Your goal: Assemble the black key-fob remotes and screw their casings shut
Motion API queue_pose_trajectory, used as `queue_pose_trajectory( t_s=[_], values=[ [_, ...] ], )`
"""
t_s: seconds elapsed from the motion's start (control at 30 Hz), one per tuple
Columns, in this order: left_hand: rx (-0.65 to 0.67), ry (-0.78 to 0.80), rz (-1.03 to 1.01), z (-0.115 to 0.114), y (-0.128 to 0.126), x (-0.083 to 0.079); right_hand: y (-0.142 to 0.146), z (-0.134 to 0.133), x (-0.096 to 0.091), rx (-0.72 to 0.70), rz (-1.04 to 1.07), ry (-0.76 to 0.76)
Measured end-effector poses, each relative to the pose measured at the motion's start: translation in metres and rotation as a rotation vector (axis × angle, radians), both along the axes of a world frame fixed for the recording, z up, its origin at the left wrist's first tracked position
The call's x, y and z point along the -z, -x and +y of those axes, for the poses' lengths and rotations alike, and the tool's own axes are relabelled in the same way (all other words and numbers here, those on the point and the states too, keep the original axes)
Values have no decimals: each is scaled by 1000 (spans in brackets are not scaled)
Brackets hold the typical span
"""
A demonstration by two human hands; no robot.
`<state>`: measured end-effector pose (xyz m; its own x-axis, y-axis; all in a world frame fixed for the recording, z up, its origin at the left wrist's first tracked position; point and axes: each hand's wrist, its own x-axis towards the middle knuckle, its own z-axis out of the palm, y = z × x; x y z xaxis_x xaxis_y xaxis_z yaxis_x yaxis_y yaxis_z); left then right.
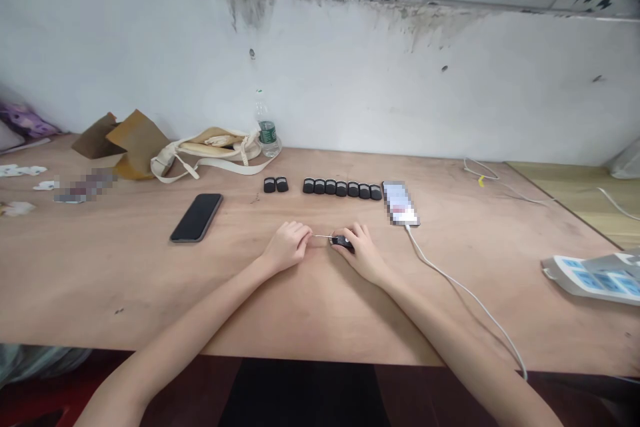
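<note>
Single head-worn view, above near edge of desk (320, 320), facing forward and down. Desk close below, wall (400, 93) farther off.

No text, number or brand is legible. The green label (267, 133) on the bottle (268, 125), far side, left of centre, is too small to read. The lit screen of the right-hand phone (399, 201) is pixelated; its content is unreadable.

The wooden table (310, 310) carries black pieces (341, 189), a bag (210, 149) and a dark phone (197, 218).
</note>
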<state>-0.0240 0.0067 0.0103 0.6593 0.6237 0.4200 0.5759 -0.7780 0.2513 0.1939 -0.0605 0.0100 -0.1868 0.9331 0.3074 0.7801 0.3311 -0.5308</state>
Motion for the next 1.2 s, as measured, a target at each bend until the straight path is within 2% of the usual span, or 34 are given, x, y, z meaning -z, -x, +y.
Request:
queue_pose_trajectory(
  t_s=[0.4, 0.7, 0.9, 1.2],
  values=[
    [-55, -6, -74, -1, 8, -1, 0, 0, 0, 27, 27, -16],
    [-21, -23, -56, 0, 4, 1, 2, 1, 1, 70, 59, -68],
    [9, -51, -65, -3, 2, 1, 5, -1, -5, 39, 135, -93],
    [22, -43, -68, -4, 0, 0, 3, 1, -2, 9, 146, -110]
  ],
)
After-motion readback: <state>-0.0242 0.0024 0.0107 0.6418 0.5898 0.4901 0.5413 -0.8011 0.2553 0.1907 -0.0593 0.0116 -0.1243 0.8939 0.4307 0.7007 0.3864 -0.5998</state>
